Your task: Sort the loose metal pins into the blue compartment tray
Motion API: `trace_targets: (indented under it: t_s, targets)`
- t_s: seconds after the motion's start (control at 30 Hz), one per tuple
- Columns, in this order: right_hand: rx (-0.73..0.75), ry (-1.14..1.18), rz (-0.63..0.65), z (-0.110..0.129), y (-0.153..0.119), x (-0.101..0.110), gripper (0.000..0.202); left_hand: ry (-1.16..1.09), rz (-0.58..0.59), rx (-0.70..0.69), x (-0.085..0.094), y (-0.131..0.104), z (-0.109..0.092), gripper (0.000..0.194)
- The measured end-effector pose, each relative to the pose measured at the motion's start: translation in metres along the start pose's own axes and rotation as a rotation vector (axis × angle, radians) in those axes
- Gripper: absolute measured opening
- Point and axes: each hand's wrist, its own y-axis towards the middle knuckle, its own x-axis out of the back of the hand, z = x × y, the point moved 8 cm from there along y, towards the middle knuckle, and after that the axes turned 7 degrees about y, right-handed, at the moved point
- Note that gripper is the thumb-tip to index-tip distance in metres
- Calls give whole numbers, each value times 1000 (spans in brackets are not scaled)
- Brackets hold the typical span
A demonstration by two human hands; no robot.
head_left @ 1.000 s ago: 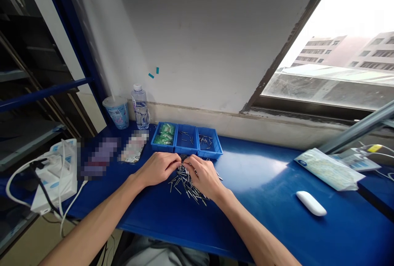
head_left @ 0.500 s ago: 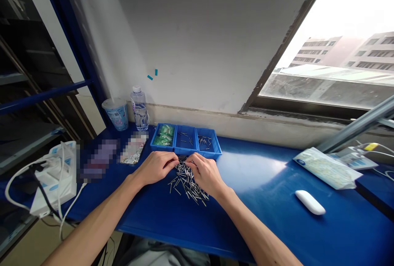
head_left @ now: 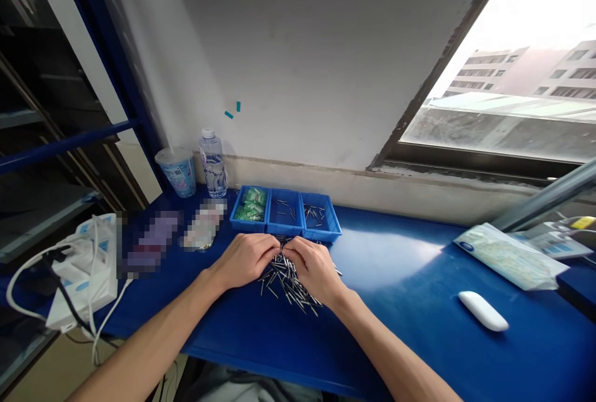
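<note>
A loose pile of thin silvery metal rods (head_left: 294, 290) lies on the blue table in front of me. At its far left edge my left hand (head_left: 249, 259) is closed, with thumb and fingers pinched together. My right hand (head_left: 314, 268) reaches over the pile from the right and is also pinched, its fingertips close to the left ones. Whatever lies between the fingers is too small and hidden to make out. Just beyond my hands stand three joined blue bins. Green packets (head_left: 252, 205) fill the left bin; a few rods lie in the middle bin (head_left: 285, 226) and several in the right bin (head_left: 329, 234).
Behind the bins to the left stand a water bottle (head_left: 213, 166) and a lidded tub (head_left: 179, 172). A power strip (head_left: 88, 272) with white cables sits at the left edge. Rightward are a white rounded case (head_left: 483, 311) and a tissue pack (head_left: 510, 256).
The view has shifted slightly, moving the table items a little in frame. My left hand has closed in toward the right hand, so their fingertips are nearer together over the pile.
</note>
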Motion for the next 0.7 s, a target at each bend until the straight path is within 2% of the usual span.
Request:
trace_targets:
  t_s: [0.2,0.33,0.43,0.57,0.7]
  targets:
    - [108,-79,-16,14,3,25,26,-42,-65,36,17,0,7,23]
    - [151,-82,-156,26,5,55,25,-50,-129,82,28,-3,16,23]
    - [205,-76,-284,37,3,78,21,-31,-72,119,25,-4,22,23]
    - [357,-102,-557,55,-12,112,14,8,63,144,11,-3,23,20]
    - [490,-183,-952,76,-38,153,28,27,104,160,3,-3,23,19]
